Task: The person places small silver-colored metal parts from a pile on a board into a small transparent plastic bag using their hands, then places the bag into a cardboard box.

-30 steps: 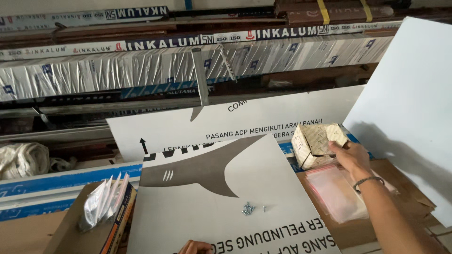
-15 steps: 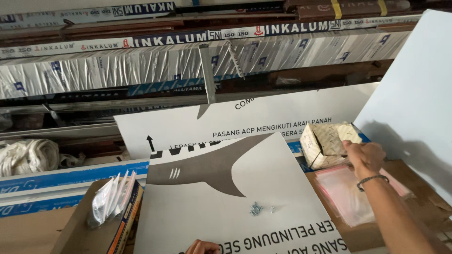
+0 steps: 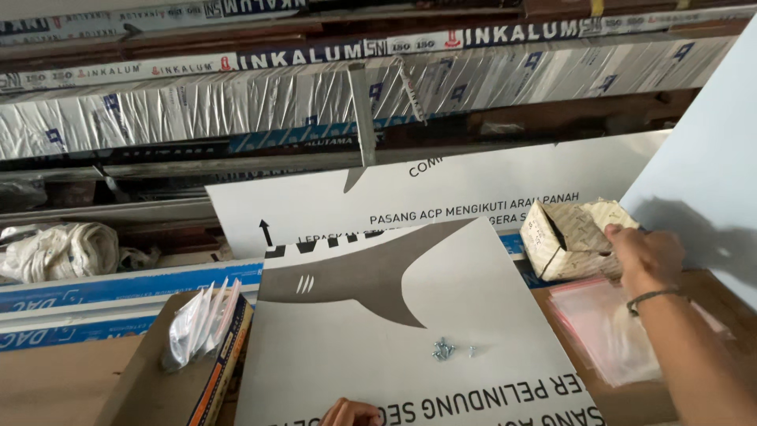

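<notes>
Right hand (image 3: 645, 256) gripping small cream patterned cardboard box (image 3: 569, 238) far right, clear pink-edged plastic bag (image 3: 615, 331) below, left hand (image 3: 351, 412) fingertips curled on white shark-printed panel (image 3: 394, 347), small screws (image 3: 445, 349) mid-panel, stacked wrapped profiles (image 3: 236, 102) far.

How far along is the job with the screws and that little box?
Done: a small pile of silver screws lies on the white printed panel. In hand: the right hand grips the small woven-pattern cardboard box. Left: the clear plastic bags lie flat; the left hand rests at the panel's edge.

Ahead of me, racks (image 3: 197, 170) hold long wrapped metal bars (image 3: 260, 102) under soft daylight, with a pale board (image 3: 710, 166) leaning at my right and a white bundle (image 3: 59, 251) lower left.
</notes>
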